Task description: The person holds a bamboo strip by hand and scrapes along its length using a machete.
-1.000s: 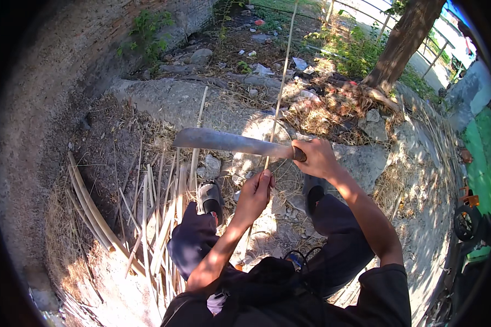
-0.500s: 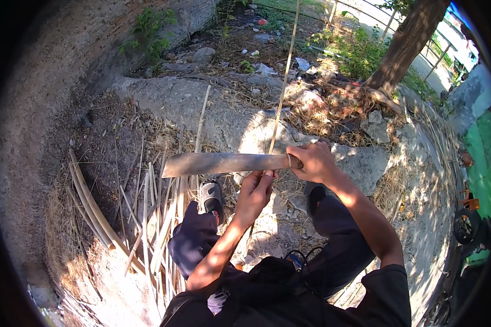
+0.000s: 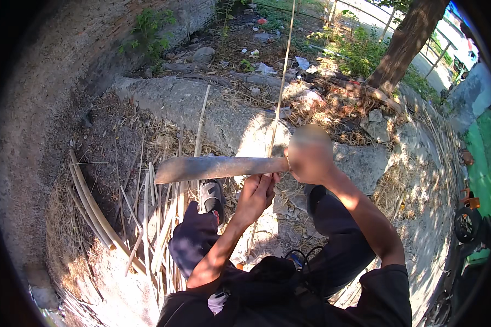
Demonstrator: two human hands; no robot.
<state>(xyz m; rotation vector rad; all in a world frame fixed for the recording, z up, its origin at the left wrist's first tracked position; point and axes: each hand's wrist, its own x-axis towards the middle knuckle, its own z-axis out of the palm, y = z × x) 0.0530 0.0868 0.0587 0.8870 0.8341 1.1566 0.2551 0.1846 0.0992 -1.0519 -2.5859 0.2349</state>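
A machete (image 3: 218,168) with a broad, worn blade lies level across the front of me, its tip to the left. My right hand (image 3: 311,155), blurred in the picture, grips its handle at the right end. Just under the blade, near the handle, my left hand (image 3: 256,195) pinches a long thin bamboo strip (image 3: 281,92). That strip runs far up ahead of me, passes by the blade, and its lower end comes down between my legs. Whether the edge touches the strip I cannot tell.
Split bamboo strips (image 3: 161,240) lie in a pile by my left leg, beside thicker curved bamboo pieces (image 3: 93,204). A rough wall (image 3: 54,109) rises on the left. Ahead are a stone ledge (image 3: 169,103), litter and a tree trunk (image 3: 406,46).
The machete has slid slightly to the left, its tip dipping a little. My left hand and the bamboo strip have barely moved.
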